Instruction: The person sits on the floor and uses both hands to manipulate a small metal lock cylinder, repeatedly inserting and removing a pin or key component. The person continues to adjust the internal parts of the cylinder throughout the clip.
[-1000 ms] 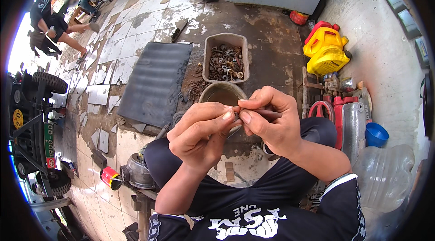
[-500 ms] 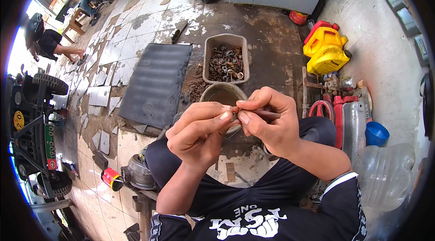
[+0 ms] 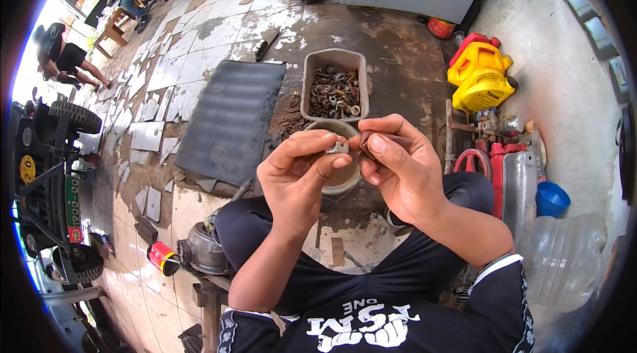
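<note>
My left hand point(image 3: 292, 177) pinches a small notched metal nut point(image 3: 338, 147), like a castle nut, between thumb and fingers. Close beside it, my right hand point(image 3: 406, 170) is closed on a thin reddish-brown piece point(image 3: 365, 138); the fingers cover most of it, and its kind cannot be made out. A small gap shows between the nut and that piece. Both hands are raised over a round bucket point(image 3: 340, 189), which they partly hide. Just beyond the bucket stands a grey rectangular tub point(image 3: 306, 84) of rusty bolts, nuts and other small metal parts point(image 3: 334, 89).
A dark mat point(image 3: 229, 121) lies left of the tub, near broken floor tiles point(image 3: 146, 137). Yellow jugs point(image 3: 481, 74), a blue bowl point(image 3: 552, 199) and a large clear bottle point(image 3: 564, 260) line the right wall. A vehicle point(image 3: 50, 187) and a bent-over person point(image 3: 63, 54) are at left.
My hands have drawn slightly apart, and the nut now shows in my left fingers. The brown piece in my right hand has been turned. The person at far left has bent lower.
</note>
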{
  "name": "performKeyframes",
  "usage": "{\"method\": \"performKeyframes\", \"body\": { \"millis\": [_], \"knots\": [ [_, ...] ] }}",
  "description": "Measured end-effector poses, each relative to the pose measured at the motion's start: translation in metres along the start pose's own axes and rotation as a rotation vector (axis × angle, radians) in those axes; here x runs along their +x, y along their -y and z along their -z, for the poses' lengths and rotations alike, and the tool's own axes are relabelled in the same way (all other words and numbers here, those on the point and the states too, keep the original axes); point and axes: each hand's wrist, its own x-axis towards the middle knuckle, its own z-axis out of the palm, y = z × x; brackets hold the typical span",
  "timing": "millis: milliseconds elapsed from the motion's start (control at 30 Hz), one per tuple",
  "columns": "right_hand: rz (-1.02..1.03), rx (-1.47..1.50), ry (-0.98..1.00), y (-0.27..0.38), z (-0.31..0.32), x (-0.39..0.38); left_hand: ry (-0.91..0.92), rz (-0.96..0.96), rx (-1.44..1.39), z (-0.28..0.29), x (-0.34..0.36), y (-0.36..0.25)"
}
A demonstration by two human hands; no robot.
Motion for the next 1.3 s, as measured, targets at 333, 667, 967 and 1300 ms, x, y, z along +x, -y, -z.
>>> {"method": "performKeyframes", "body": {
  "millis": [333, 667, 967, 1300],
  "knots": [
    [0.153, -0.086, 0.101, 0.003, 0.000, -0.005, 0.102, 0.178, -0.261, 0.006, -0.002, -0.004],
    [0.185, -0.234, 0.048, 0.009, 0.002, -0.005, 0.178, 0.367, -0.480, 0.007, -0.001, -0.008],
    [0.115, -0.209, 0.083, 0.011, 0.002, -0.007, 0.161, 0.362, -0.440, 0.002, 0.000, -0.008],
    [0.236, -0.296, 0.161, 0.004, 0.000, -0.008, 0.147, 0.185, -0.234, 0.003, -0.007, 0.000]
  ]
}}
